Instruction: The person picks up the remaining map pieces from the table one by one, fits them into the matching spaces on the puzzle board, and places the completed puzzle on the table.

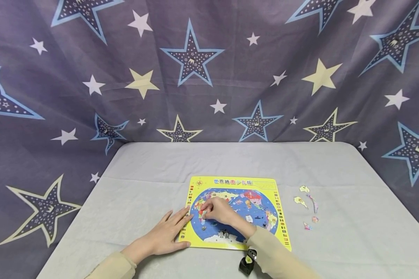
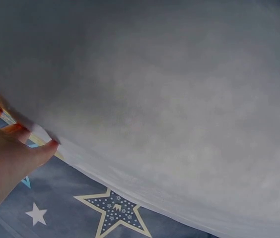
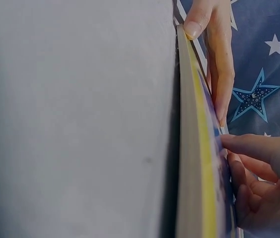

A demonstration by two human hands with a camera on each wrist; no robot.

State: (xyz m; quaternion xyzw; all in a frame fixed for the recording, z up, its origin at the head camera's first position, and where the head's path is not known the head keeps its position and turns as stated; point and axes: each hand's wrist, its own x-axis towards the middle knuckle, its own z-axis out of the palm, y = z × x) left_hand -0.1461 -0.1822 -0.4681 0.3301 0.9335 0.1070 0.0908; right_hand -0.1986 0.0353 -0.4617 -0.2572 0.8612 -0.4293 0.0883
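A yellow-bordered world map puzzle board (image 1: 237,245) lies flat on the table, its blue oval filled with coloured land pieces. My right hand (image 1: 220,211) reaches over the left part of the map. Its thumb and curled fingers pinch a small reddish puzzle piece (image 1: 206,210), low over the multicoloured land there; the fingers hide most of the piece. In the right wrist view the same hand (image 3: 266,173) has its fingertips right at the board's surface. My left hand (image 1: 165,234) is spread, fingers extended over the board's left edge and thumb by its lower left corner.
Several loose puzzle pieces lie right of the board, among them a pale yellow one (image 1: 300,201) and a long purple-pink one (image 1: 313,203). A black wrist device (image 1: 248,261) hangs at the right cuff. Behind the grey-white table (image 1: 143,162) hangs a star-patterned curtain (image 1: 209,97).
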